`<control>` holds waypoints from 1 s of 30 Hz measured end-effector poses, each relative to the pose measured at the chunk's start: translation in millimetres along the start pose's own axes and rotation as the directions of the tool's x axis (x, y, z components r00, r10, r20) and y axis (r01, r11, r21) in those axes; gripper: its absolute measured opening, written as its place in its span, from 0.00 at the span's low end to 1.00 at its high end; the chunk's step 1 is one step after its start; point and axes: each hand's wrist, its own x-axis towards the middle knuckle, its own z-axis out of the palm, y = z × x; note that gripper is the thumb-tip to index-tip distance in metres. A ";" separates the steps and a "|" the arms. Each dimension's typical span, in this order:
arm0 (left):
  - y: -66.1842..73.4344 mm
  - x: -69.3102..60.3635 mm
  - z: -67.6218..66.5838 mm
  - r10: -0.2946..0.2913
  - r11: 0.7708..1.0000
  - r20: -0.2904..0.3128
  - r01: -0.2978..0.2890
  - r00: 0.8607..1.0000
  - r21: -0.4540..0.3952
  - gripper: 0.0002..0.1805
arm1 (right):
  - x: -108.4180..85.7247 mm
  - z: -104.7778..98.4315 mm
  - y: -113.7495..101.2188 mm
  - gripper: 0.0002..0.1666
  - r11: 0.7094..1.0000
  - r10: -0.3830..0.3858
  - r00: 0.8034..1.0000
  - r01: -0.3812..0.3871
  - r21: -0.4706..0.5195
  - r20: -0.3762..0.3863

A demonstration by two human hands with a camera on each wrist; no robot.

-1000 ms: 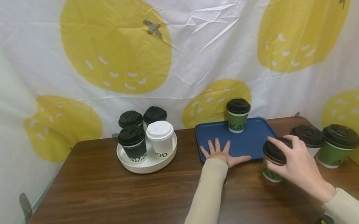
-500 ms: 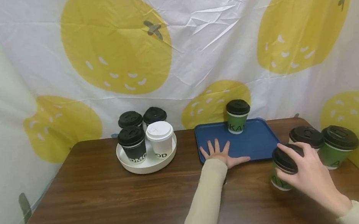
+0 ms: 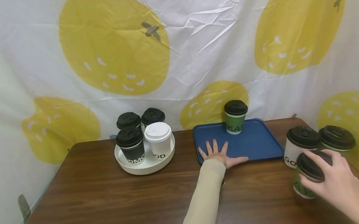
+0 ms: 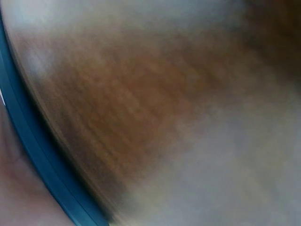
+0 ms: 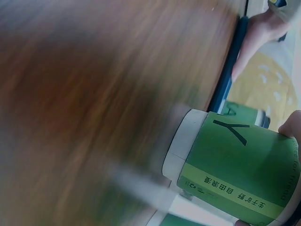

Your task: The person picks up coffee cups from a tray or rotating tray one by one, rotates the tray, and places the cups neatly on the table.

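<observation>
Watching the head view, I see the right hand (image 3: 341, 184) gripping a green cup (image 3: 302, 182) near its lid, right of the blue tray (image 3: 253, 141), where the left hand (image 3: 216, 156) lies spread. I'd hold that cup upright, clear of its neighbours. I count eight cups, two trays. Left wrist: mostly blurred wood. Right wrist: thumb and fingers curled round the cup; its lid is barely visible.

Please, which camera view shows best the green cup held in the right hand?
The right wrist view, because the green cup is large there, with its printed side plain. The head view shows it smaller, the right hand covering part of its black lid. The left wrist view does not show it.
</observation>
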 end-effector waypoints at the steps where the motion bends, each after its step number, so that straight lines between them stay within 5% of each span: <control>1: -0.1 -0.2 -0.1 0.001 1.000 0.002 -0.001 1.000 0.000 0.61 | -1.2 -2.2 3.1 0.44 1.000 0.004 1.000 -0.004 -0.004 -0.003; 15: -0.1 -0.7 -0.9 0.002 1.000 0.000 -0.002 1.000 0.016 0.61 | -13.0 -24.8 47.1 0.47 0.982 0.160 0.986 -0.153 -0.112 0.054; 30: -0.2 -0.4 -0.6 0.000 1.000 0.006 0.000 1.000 0.009 0.61 | -13.2 -33.8 76.0 0.49 0.964 0.237 0.969 -0.225 -0.144 0.073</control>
